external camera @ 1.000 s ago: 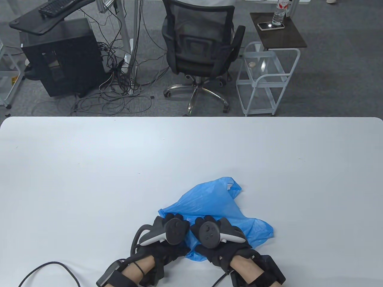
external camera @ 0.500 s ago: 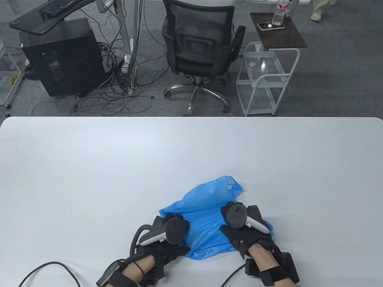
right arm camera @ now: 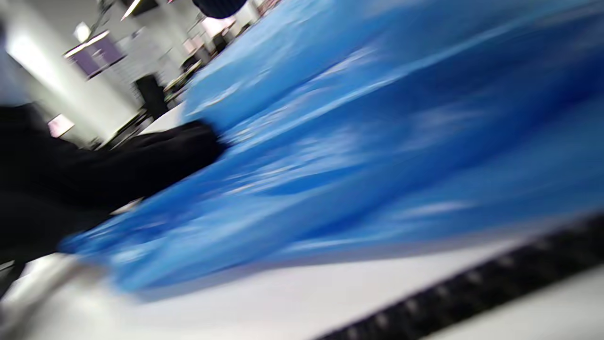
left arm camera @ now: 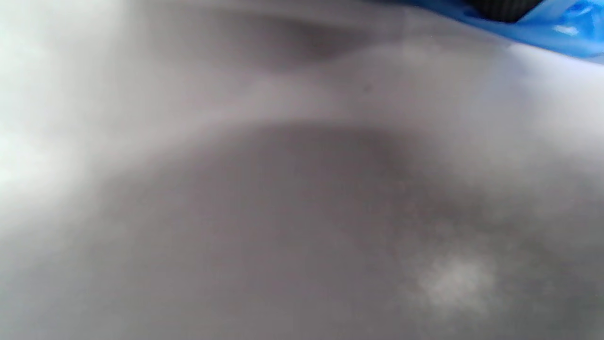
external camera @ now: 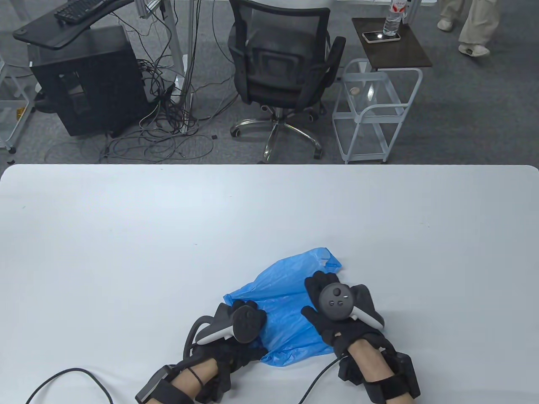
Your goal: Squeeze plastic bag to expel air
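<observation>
A crumpled blue plastic bag (external camera: 286, 303) lies flat on the white table (external camera: 168, 235) near its front edge. My left hand (external camera: 240, 322) rests on the bag's left edge, fingers flat on the plastic. My right hand (external camera: 337, 305) lies palm down on the bag's right part, fingers spread toward its far handle end (external camera: 324, 257). The right wrist view is filled with blurred blue plastic (right arm camera: 377, 141) close up, with a dark glove (right arm camera: 94, 174) at left. The left wrist view shows blurred table surface and a strip of the bag (left arm camera: 557, 28) at the top right.
A black cable (external camera: 71, 378) runs over the table at the front left. Beyond the far edge stand an office chair (external camera: 282, 63), a white wire cart (external camera: 370, 113) and a computer tower (external camera: 84, 80). A person's legs (external camera: 471, 25) pass at the top right.
My right hand has slid from beside the left hand to the right and farther up the bag, flattening its right part. The left hand has stayed put. A person has walked in behind.
</observation>
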`<state>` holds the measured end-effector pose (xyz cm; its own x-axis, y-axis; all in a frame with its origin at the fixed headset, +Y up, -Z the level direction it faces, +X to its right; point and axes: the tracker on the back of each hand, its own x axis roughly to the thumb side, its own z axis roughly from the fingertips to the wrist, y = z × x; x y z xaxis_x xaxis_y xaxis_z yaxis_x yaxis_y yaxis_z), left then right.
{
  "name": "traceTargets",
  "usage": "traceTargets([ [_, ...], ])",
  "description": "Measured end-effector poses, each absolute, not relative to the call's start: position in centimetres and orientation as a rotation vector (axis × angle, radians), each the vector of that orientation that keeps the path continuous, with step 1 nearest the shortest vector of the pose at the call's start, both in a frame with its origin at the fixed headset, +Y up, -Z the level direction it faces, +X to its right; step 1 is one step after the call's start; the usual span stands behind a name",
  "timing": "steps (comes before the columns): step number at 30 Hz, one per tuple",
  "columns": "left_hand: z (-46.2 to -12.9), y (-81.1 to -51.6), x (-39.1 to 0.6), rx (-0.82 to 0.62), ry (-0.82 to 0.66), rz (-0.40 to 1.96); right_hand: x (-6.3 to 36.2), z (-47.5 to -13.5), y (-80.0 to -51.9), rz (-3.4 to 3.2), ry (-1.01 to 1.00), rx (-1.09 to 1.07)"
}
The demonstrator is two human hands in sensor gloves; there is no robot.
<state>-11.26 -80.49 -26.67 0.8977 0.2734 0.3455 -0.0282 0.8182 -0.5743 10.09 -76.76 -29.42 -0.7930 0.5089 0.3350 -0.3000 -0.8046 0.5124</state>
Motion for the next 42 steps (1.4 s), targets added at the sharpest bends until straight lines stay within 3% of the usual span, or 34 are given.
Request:
traceTargets([
  [4, -26.7, -80.5, -11.3, -0.593, -0.436, 0.17, 4.6, -28.8, -77.9, 2.455, 0.858, 0.763],
  [8, -26.7, -80.6, -11.3, -0.593, -0.435, 0.171, 2.9, -29.7, -80.0, 2.437, 1.004, 0.724],
  [25, -26.8, -80.6, -11.3, -0.6, -0.428, 0.162, 12.3, -33.7, -81.5, 2.518, 0.882, 0.197],
  [32, -26.9, -80.0, -11.5, -0.598, -0.432, 0.159, 14.3, -34.2, -81.5, 2.502, 0.854, 0.128],
  [36, -26.7, -77.7, -12.5, -0.356, -0.452, 0.246, 14.1, -34.2, -81.5, 2.52, 0.863, 0.126],
  [39, -26.5, -75.9, -13.7, -0.097, -0.444, 0.338, 14.1, -34.2, -81.5, 2.508, 0.864, 0.13],
  [42, -27.3, -76.1, -14.2, -0.121, -0.38, 0.272, 14.1, -34.1, -81.5, 2.511, 0.868, 0.133],
])
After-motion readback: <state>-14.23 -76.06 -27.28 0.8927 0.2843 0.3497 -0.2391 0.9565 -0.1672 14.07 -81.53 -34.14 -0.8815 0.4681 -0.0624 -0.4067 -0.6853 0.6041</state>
